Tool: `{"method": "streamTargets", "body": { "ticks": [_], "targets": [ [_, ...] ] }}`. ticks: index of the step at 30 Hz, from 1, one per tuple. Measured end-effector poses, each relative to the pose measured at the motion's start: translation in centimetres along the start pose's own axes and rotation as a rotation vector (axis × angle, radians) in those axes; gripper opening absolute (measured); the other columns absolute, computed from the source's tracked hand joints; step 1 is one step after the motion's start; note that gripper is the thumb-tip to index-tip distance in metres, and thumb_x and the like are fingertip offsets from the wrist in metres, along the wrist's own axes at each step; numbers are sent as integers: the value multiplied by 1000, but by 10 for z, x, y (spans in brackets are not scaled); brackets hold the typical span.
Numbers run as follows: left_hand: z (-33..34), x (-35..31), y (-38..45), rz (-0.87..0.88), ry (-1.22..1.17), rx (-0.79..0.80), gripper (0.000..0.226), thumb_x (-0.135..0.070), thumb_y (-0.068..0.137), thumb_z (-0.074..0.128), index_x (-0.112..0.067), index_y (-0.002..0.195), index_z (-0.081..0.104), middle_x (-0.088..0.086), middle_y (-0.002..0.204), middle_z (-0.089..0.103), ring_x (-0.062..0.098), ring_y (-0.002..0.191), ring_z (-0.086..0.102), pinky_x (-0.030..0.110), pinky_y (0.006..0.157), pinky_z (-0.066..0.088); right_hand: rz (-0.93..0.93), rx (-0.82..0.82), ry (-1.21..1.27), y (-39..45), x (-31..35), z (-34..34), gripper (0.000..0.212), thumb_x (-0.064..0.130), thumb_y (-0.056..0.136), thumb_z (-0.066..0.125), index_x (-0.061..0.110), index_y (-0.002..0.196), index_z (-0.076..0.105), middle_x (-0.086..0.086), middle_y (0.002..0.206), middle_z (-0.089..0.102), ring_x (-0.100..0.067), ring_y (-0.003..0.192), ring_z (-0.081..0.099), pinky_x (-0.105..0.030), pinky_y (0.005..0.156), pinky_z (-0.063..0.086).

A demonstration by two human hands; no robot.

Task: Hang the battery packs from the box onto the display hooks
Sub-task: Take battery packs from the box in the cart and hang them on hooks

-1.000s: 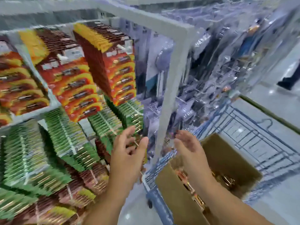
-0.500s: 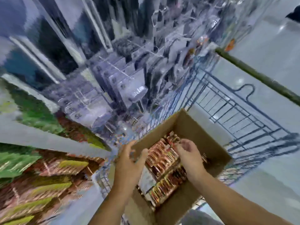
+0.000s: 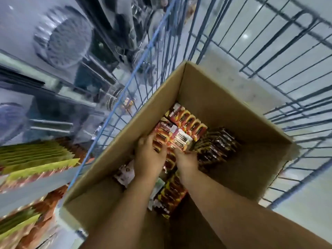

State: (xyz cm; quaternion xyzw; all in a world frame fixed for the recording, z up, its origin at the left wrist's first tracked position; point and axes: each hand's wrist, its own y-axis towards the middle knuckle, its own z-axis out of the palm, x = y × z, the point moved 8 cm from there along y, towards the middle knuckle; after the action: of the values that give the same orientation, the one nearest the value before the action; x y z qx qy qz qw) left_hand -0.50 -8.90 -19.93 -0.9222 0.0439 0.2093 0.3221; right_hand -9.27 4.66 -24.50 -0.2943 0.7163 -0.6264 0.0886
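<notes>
Cardboard box [image 3: 224,97] holds glossy battery packs [image 3: 186,123]; both hands [image 3: 149,157] reach in.

- One view only, from a camera worn on the person's head, so no part of the scene is shared with another view.
- It looks steeply down into an open cardboard box [image 3: 212,97] that sits in a blue wire cart [image 3: 269,56].
- The box is close and fills the middle of the frame; both forearms enter from the bottom edge.
- The wide lens bends straight lines, and the shelves [image 3: 36,159] along the left edge are tilted and blurred.
- Pale floor [image 3: 296,221] shows at the right.
</notes>
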Motion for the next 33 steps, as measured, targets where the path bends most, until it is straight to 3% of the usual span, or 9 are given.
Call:
{"method": "streamTargets", "body": {
  "ticks": [3,9,14,17,21,23,26,29,33],
  "targets": [
    [38,18,22,-62,143,60,65,-51,99,61,-28,156,40,6,159,38,29,145,41,46,109,47,57,-90,19,35,-15,5,48,26,84,83,14,126,64,-2,111,71,-20,91,68,-31,78,55],
    [70,43,47,-59,294,30,70,-48,96,66,-22,155,39,11,159,39,33,143,41,52,109,46,113,-161,65,71,-26,18,27,21,91,75,15,117,69,0,92,67,-12,68,60,-22,52,42],
    [75,45,56,-36,348,-26,71,-45,94,70,-18,153,42,16,152,44,36,138,42,51,107,42,136,-219,136,83,-28,27,42,22,84,80,14,121,62,-7,105,71,-26,87,69,-28,67,52],
    [76,50,55,-53,393,-16,78,-45,90,76,-18,153,39,15,152,44,35,140,41,49,111,35,171,-188,128,86,-33,26,27,25,88,77,18,109,62,-4,95,65,-25,82,63,-38,74,56],
    [71,54,52,-124,209,91,68,-48,97,67,-21,153,42,10,153,48,34,138,49,46,102,46,191,-110,107,79,-31,20,33,27,93,76,18,124,67,-7,111,70,-33,102,69,-51,95,59],
    [67,59,51,-174,120,175,53,-48,101,61,-25,147,51,8,147,56,35,131,55,45,103,49,199,-61,94,67,-28,19,36,26,94,76,17,128,66,-10,119,70,-34,108,68,-47,90,58],
    [46,62,41,-221,-26,187,27,-45,95,64,-30,118,64,4,116,72,33,105,68,49,95,57,182,20,96,45,-23,17,29,23,94,76,11,119,68,-9,102,71,-29,89,70,-35,67,56],
    [16,61,17,-249,-89,168,18,-43,87,66,-27,96,62,0,91,72,30,86,69,47,84,60,118,115,43,16,-18,13,27,24,94,77,14,116,66,-9,101,74,-30,88,73,-40,71,61],
    [-32,49,-28,-233,-174,156,15,-41,86,67,-29,94,64,-6,87,74,25,83,70,42,82,60,-4,254,-11,-38,-5,2,33,15,99,71,20,129,61,-12,115,74,-33,96,75,-46,79,63]
  ]
}}
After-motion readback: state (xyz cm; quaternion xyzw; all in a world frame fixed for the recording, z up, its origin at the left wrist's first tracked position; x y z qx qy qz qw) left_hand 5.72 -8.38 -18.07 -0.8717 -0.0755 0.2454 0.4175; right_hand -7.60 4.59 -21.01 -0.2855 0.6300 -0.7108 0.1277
